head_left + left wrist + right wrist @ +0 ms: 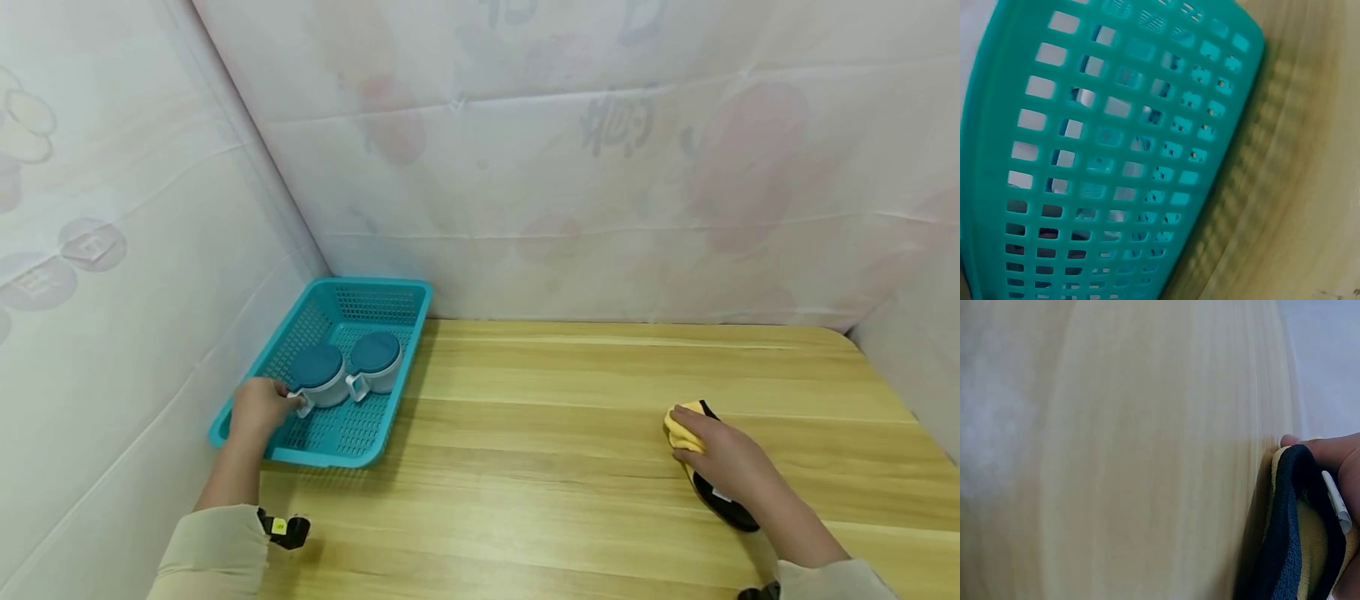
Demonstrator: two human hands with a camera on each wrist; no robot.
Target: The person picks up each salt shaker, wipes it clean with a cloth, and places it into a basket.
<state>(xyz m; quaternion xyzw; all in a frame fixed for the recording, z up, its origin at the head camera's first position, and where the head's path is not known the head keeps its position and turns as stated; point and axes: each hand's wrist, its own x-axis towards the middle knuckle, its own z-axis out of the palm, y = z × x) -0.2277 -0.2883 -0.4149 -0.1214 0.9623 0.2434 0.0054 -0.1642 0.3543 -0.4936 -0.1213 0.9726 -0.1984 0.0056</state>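
In the head view my left hand (258, 407) reaches over the near left side of a turquoise plastic basket (330, 459). Its fingers pinch the pale handle of a lidded jar (317, 367) inside. A second such jar (377, 354), also with a blue lid and a whitish body, stands to its right in the basket. On the right of the table, my right hand (729, 457) grips a yellow cloth with black edging (684, 428). The cloth (1282, 537) appears folded in the right wrist view, a white tag on it. Only the basket's perforated side (997, 156) fills the left wrist view.
The light wood table (510, 467) stretches between the two hands. Printed white sheeting (525, 183) hangs behind it and along the left, close to the basket. The table's far right corner is rounded.
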